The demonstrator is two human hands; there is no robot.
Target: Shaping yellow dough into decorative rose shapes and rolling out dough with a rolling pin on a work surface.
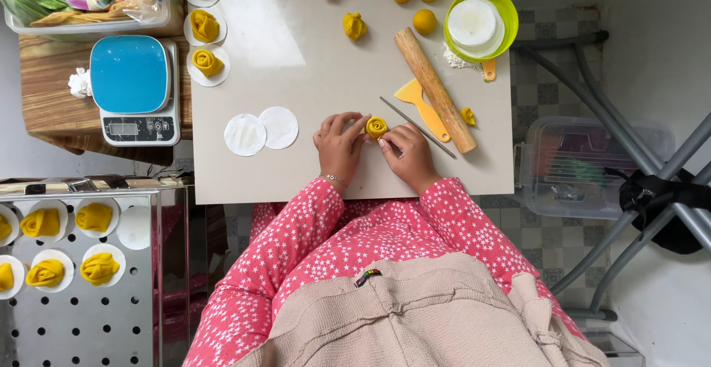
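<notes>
Both sets of fingers close in on a small yellow dough rose [376, 127], pinching it from either side as it sits on the pale tabletop [296, 56] near the lower middle of the frame. The left hand [338, 145] cups its left flank, the right hand [409, 152] its right, fingertips touching the spiral.

By the look of it the shaping is at its finishing stage: the coil is already rolled and is being tightened or its petals tidied. A next move would want a gentle lift so the spiral does not slump, and the two white paper rounds [261, 130] lie just left of the left hand.

A thin metal stick [418, 127] lies beside the right hand, then a yellow scraper [420, 100] and a wooden rolling pin [435, 89]. Farther up sit dough balls [415, 0] and a green bowl [506, 13]. Finished roses on papers [205, 26] line the upper left, next to a blue kitchen scale [133, 85]; more rest on a perforated steel tray [81, 315] at lower left.
</notes>
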